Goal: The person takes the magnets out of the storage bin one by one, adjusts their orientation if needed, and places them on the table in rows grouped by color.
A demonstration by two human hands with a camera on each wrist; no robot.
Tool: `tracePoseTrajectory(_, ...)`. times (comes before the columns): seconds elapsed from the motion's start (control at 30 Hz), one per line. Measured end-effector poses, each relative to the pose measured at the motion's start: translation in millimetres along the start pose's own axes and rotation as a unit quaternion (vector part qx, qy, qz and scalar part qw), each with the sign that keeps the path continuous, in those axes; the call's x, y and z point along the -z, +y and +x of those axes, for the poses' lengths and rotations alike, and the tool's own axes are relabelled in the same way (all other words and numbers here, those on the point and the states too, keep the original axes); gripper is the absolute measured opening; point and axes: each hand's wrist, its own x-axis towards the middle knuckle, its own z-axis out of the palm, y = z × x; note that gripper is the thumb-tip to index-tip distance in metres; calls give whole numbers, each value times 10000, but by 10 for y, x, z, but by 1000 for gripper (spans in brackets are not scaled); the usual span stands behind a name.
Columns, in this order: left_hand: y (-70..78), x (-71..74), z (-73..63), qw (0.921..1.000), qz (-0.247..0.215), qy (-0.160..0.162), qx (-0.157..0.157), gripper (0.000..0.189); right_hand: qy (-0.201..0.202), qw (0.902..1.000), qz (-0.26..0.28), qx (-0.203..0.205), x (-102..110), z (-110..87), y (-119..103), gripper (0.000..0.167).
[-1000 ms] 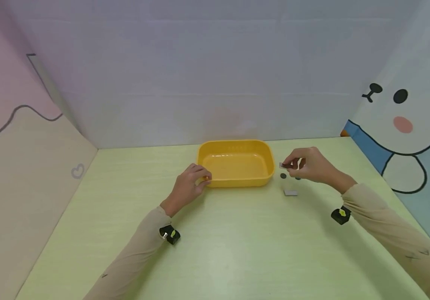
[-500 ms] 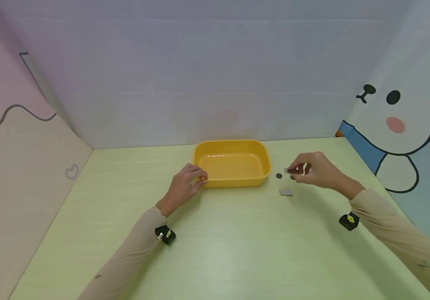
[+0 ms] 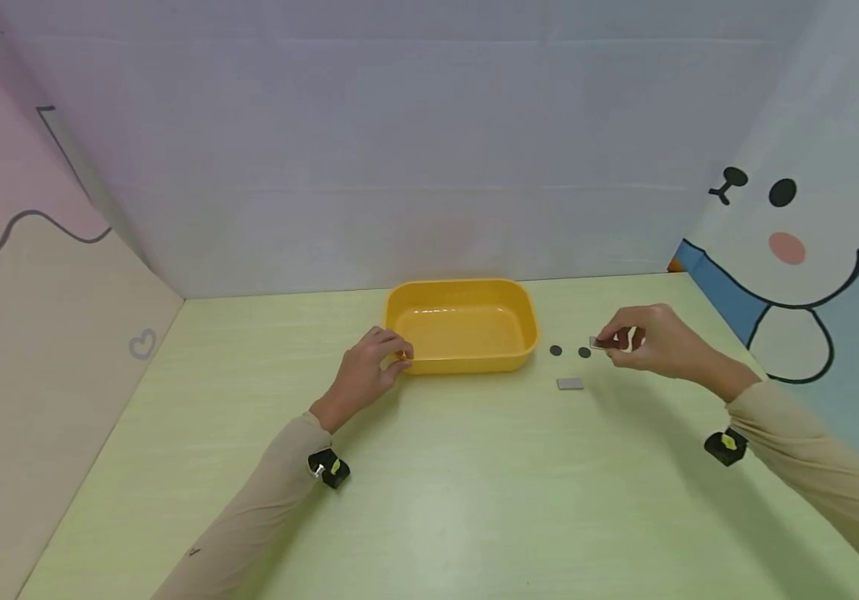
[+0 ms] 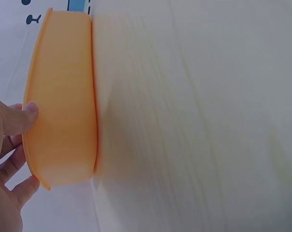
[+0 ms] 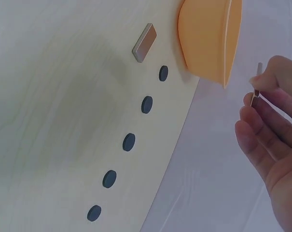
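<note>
A yellow plastic basin (image 3: 466, 365) stands on the table near the back wall. My left hand (image 3: 365, 372) holds its near left rim, with the thumb on the outer wall in the left wrist view. Between the thumb and fingers of my right hand (image 3: 650, 342) is a thin silvery rectangular piece (image 5: 259, 77), held above the table right of the basin. Below it, a row of several small dark discs (image 5: 129, 142) lies on the table; my right hand and arm hide some of them in the head view. A similar flat silvery rectangular bar (image 3: 570, 384) lies nearer than the discs.
The pale green table (image 3: 429, 492) meets a plain fabric wall (image 3: 429, 167) just behind the basin. Printed panels with cartoon figures (image 3: 796, 233) stand at both sides. A small black camera (image 3: 726, 447) sits on each wrist.
My right hand has moved to the right, away from the basin, with the silvery piece in its fingers, and uncovers a second dark disc. The left hand stays on the rim. The head view shifted slightly.
</note>
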Motion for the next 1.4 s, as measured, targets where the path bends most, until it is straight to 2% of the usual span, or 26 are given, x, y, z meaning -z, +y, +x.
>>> tracePoseTrajectory(0.53, -19, -14, -6, 9999, -12, 94, -45, 16, 31, 9998, -208, -7, 74, -191, 174, 20)
tracePoseTrajectory(0.73, -21, -6, -4, 9997, -20, 210, -132, 17, -194, 9993, -292, -99, 91, -237, 197, 20)
tracePoseTrajectory(1.13, -31, -9, -7, 9999, -27, 108, -28, 17, -547, 9964, -292, -576, 74, -286, 269, 18)
tracePoseTrajectory(1.4, -45, -20, -3, 10000, -46, 72, -4, 16, -558, 9973, -265, -392, 48, -336, 311, 20)
